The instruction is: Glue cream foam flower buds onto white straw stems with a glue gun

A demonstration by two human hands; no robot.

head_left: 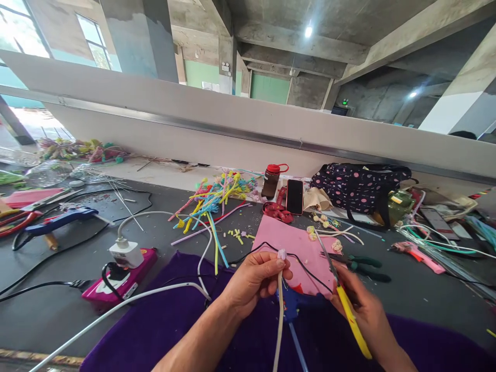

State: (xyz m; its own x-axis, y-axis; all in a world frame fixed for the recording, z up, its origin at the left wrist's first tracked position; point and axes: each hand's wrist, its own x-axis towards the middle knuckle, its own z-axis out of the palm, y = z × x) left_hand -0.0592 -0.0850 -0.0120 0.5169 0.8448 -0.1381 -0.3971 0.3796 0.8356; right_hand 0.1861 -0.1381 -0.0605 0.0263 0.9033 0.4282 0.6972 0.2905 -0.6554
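Note:
My left hand (253,281) is closed in a pinch on a cream stem (280,315) with a small lilac bud (282,254) on top. The stem hangs down toward my lap. Wrapped round a yellow-handled pair of scissors (351,318), my right hand (366,305) holds them with the thin metal blades pointing up and away, to the right of the bud and apart from it. Below and between the hands lies a blue glue gun (290,305), partly hidden, with a clear glue stick (298,346) coming out of it. Green-handled pliers (364,263) lie just beyond my right hand.
A pink sheet (277,235) lies ahead, crossed by a black cord. Bundled colourful stems (220,194), a bottle (271,181), a phone (295,196) and a patterned bag (356,188) stand behind. Leftward are a magenta power strip (143,268), white cable and another blue glue gun (64,219).

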